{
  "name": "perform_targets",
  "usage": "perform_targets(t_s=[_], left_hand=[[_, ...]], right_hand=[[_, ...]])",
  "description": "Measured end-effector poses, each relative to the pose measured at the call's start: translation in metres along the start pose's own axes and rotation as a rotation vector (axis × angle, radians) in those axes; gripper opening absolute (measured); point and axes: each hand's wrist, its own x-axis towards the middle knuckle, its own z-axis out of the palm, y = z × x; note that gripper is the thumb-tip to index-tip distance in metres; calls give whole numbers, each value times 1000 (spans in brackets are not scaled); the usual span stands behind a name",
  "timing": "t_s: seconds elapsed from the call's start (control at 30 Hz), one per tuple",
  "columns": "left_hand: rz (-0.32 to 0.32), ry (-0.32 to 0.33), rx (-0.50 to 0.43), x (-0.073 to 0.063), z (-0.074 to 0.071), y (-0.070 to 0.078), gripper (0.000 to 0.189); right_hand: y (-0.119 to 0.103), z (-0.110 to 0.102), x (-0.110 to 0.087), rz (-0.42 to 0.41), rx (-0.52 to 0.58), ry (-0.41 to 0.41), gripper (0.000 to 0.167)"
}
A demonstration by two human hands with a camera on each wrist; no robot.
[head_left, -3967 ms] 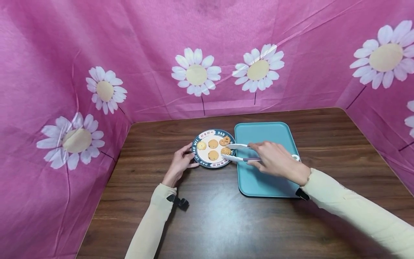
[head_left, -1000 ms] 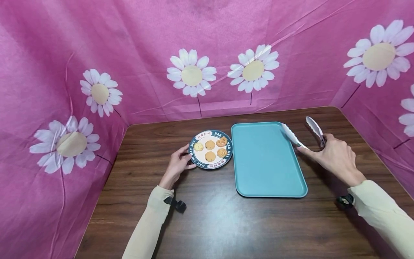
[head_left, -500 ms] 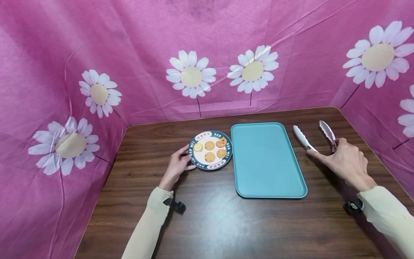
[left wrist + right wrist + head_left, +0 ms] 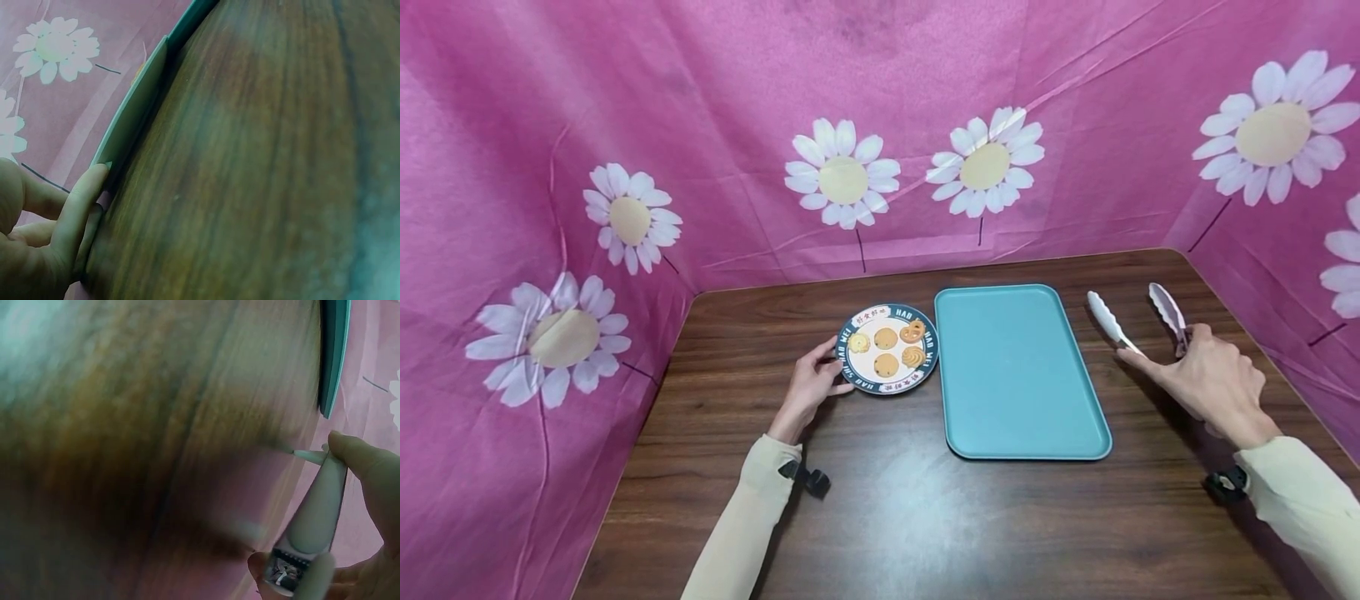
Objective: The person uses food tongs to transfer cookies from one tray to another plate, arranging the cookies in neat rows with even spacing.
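At the left rim of a round blue-and-white plate (image 4: 887, 385), my left hand (image 4: 808, 383) holds the edge between thumb and fingers. On the plate lie several cookies: plain round cookies (image 4: 886, 365), a pretzel-shaped cookie (image 4: 913, 331), a swirled cookie (image 4: 913, 357) and a pale one (image 4: 859, 342). To the right of a turquoise tray (image 4: 1022, 375), my right hand (image 4: 1213, 379) grips food tongs (image 4: 1107, 318) with white scalloped tips. The tongs' arms are spread apart, with nothing between the tips. Part of the handle (image 4: 319, 506) shows under my fingers in the right wrist view.
The tray lies directly beside the plate on a dark wooden table (image 4: 880, 517). A pink cloth (image 4: 737, 125) printed with daisies hangs along the back and sides. A black strap device (image 4: 808, 479) sits on my left sleeve.
Four seconds ago the tongs were around the swirled cookie on the plate. The tongs have since opened and travelled right, past the tray. My left hand keeps its place at the plate.
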Motion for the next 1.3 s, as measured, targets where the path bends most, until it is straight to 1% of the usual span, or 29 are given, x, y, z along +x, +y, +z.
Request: perform_targets(t_s=[0.17,0.3,0.5,0.63,0.73,0.8,0.93,1.0,1.07,1.13,1.27,1.3], left_hand=[[7,14,8,-2,0,0,56],[15,24,5,-2,-1,0,57],[14,15,3,0,-1,1,57],[9,18,5,2,-1,0,56],[15,21,0,2,0,-1,55],[17,21,-7,3,0,-2,55],[11,22,-15,2,-1,-2,53],[5,27,-7,1,-2,-2,51],[3,35,12,0,-3,-1,50],[4,48,33,-3,-4,-1,49],[32,72,72,-8,-8,0,49],[47,77,89,-9,-9,1,49]], right_hand=[[-1,0,-2,9,-12,-19,101],[-2,1,-2,11,-17,-18,103],[-4,1,-2,12,-16,-12,112],[-3,3,-3,-3,-13,-16,117],[-4,4,-4,-25,-4,6,117],[-6,5,-5,-43,3,36,116],[-12,6,-7,-75,27,93,125],[-16,5,-8,-94,42,105,128],[-21,3,-9,-126,65,128,126],[-27,3,-9,-182,103,165,122],[-38,7,-11,-364,184,260,110],[-41,8,-12,-408,201,277,107]])
